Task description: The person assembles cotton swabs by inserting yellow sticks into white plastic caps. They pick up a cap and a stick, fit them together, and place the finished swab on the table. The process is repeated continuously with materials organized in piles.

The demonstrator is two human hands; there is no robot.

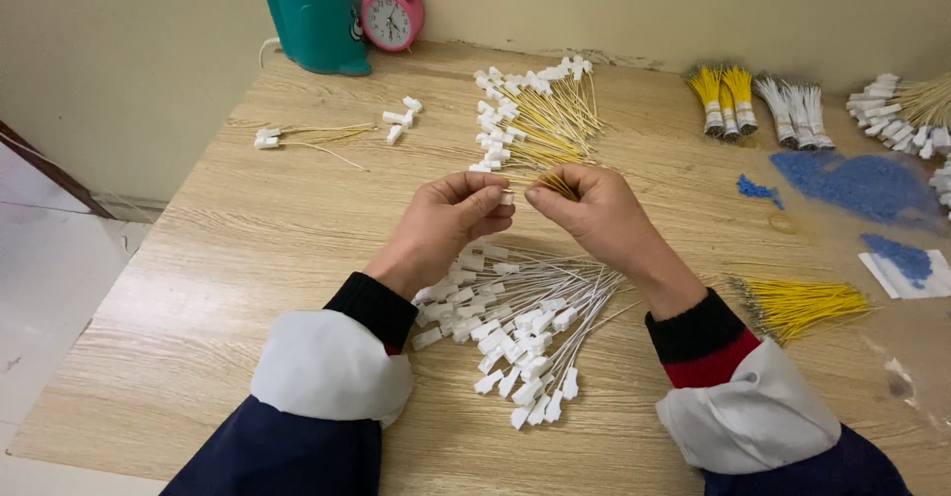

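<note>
My left hand [451,220] pinches a small white plastic connector [506,198] between thumb and forefinger. My right hand [594,209] faces it, fingertips almost touching, and holds a thin yellow wire [561,185] at its end. Both hands hover above a fan of white wires with white connectors [515,328] lying on the wooden table [248,248]. Behind the hands lies a heap of yellow wires with white connectors [530,114].
Loose yellow wires [797,305] lie to the right. Banded bundles of yellow wires [725,97] and white wires [792,105], blue pellets [857,184], more connectors [401,119], a teal holder [315,15] and a pink alarm clock [390,12] sit at the back.
</note>
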